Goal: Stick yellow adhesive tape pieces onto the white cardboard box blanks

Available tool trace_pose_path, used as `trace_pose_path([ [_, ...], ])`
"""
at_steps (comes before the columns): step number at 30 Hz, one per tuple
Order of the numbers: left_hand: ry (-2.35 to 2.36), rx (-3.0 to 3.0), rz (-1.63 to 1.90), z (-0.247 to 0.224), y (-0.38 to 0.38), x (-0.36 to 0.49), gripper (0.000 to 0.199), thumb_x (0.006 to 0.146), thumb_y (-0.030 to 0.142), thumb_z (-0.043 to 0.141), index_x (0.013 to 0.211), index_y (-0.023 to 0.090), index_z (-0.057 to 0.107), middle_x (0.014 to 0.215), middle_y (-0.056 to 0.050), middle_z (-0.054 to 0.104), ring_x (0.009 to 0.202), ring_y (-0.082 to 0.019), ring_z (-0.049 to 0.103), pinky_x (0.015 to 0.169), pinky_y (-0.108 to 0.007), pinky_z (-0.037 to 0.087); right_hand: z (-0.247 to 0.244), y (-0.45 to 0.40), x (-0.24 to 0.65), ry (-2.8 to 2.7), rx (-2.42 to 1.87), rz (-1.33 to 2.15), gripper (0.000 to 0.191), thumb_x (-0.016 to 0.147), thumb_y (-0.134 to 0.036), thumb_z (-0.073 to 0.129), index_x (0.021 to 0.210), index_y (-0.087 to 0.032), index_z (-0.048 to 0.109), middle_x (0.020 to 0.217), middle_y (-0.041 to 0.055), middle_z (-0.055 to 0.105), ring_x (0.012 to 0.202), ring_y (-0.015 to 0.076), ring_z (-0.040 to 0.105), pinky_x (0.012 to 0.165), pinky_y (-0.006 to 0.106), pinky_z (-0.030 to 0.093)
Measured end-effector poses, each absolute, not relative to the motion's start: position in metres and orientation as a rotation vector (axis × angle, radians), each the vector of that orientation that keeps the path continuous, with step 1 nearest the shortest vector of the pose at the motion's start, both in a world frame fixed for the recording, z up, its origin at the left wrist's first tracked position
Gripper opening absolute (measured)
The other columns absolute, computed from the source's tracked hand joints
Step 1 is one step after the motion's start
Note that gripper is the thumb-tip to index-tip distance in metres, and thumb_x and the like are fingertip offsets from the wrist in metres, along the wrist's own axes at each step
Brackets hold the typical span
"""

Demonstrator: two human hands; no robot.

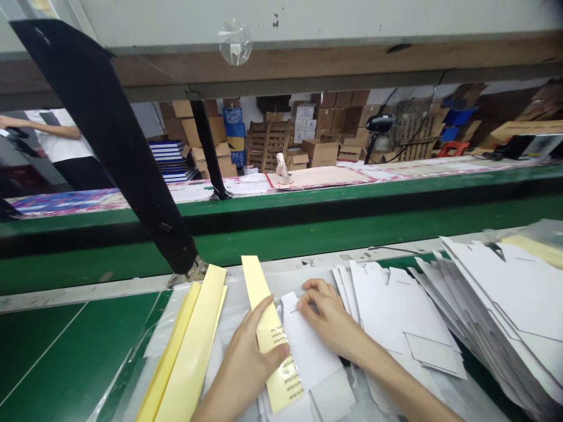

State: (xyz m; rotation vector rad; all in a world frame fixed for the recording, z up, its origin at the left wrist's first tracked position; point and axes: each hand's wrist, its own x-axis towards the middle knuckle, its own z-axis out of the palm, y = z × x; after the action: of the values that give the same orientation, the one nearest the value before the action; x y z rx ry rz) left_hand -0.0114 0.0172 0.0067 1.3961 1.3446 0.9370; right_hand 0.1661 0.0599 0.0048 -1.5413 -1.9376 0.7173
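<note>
Left hand: fingers pressed together and curled over a long, glossy pale-yellow paper strip, gripping it near its middle, with black print showing on the strip on either side of them.

Right hand: fingers curled and close together at the upper part of a narrow white card blank; I cannot tell whether they pinch it or only rest on it.

Strip position: tilted, its lower part against the left edge of the blank, both lying on a clear plastic sheet.

Handling: judging by this hold, flat, even pressure would keep the two edges square, with the fingers clear of the print.

Nearby: a stack of matching pale-yellow paper strips lies left of the hands; a leaning pile of die-cut white cardboard blanks lies right.

Desk: a green-topped desk carries the plastic sheet.

Beyond: brown cardboard boxes stand behind a further green-sided desk, and a person in a white shirt stands far left.
</note>
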Motion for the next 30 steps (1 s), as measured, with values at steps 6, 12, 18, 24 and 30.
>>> trace_pose_path([
  [6, 1.367, 1.419, 0.924, 0.008, 0.016, -0.011, 0.062, 0.065, 0.018, 0.062, 0.124, 0.022, 0.042, 0.125, -0.007, 0.048, 0.109, -0.026, 0.049, 0.091, -0.035, 0.039, 0.003, 0.058, 0.164, -1.942, -1.551, 0.675, 0.019, 0.082, -0.026, 0.04, 0.07, -0.02, 0.054, 0.102, 0.0045, 0.045, 0.102, 0.0202, 0.04, 0.087, 0.037, 0.031],
  [12, 1.382, 1.451, 0.907, 0.006, 0.017, -0.011, 0.062, 0.065, 0.018, 0.061, 0.124, 0.023, 0.041, 0.127, -0.006, 0.046, 0.114, -0.025, 0.044, 0.094, -0.034, 0.035, 0.003, 0.056, 0.163, -1.95, -1.569, 0.625, 0.018, 0.081, -0.024, 0.04, 0.07, -0.019, 0.052, 0.102, 0.005, 0.046, 0.1, 0.0207, 0.04, 0.085, 0.037, 0.032],
  [18, 1.413, 1.467, 0.841, 0.01, 0.017, -0.01, 0.061, 0.068, 0.019, 0.059, 0.125, 0.022, 0.037, 0.129, -0.007, 0.043, 0.117, -0.025, 0.04, 0.097, -0.036, 0.032, 0.005, 0.054, 0.16, -1.981, -1.575, 0.556, 0.017, 0.081, -0.021, 0.039, 0.069, -0.02, 0.051, 0.1, 0.0055, 0.047, 0.099, 0.0216, 0.041, 0.082, 0.036, 0.034],
  [24, 1.45, 1.526, 0.818, 0.009, 0.018, -0.011, 0.063, 0.067, 0.021, 0.06, 0.125, 0.021, 0.037, 0.127, -0.008, 0.045, 0.116, -0.025, 0.04, 0.097, -0.038, 0.032, 0.013, 0.054, 0.165, -2.02, -1.714, 0.373, 0.008, 0.076, -0.025, 0.044, 0.077, -0.02, 0.051, 0.087, 0.0055, 0.052, 0.085, 0.0227, 0.048, 0.072, 0.034, 0.035],
  [30, 1.462, 1.552, 0.775, 0.014, 0.016, -0.013, 0.062, 0.067, 0.021, 0.059, 0.125, 0.021, 0.038, 0.128, -0.007, 0.044, 0.117, -0.025, 0.04, 0.097, -0.038, 0.031, 0.021, 0.055, 0.164, -1.983, -1.814, 0.579, 0.035, 0.077, -0.05, 0.042, 0.095, -0.021, 0.047, 0.074, 0.0047, 0.059, 0.073, 0.0228, 0.055, 0.058, 0.027, 0.033],
])
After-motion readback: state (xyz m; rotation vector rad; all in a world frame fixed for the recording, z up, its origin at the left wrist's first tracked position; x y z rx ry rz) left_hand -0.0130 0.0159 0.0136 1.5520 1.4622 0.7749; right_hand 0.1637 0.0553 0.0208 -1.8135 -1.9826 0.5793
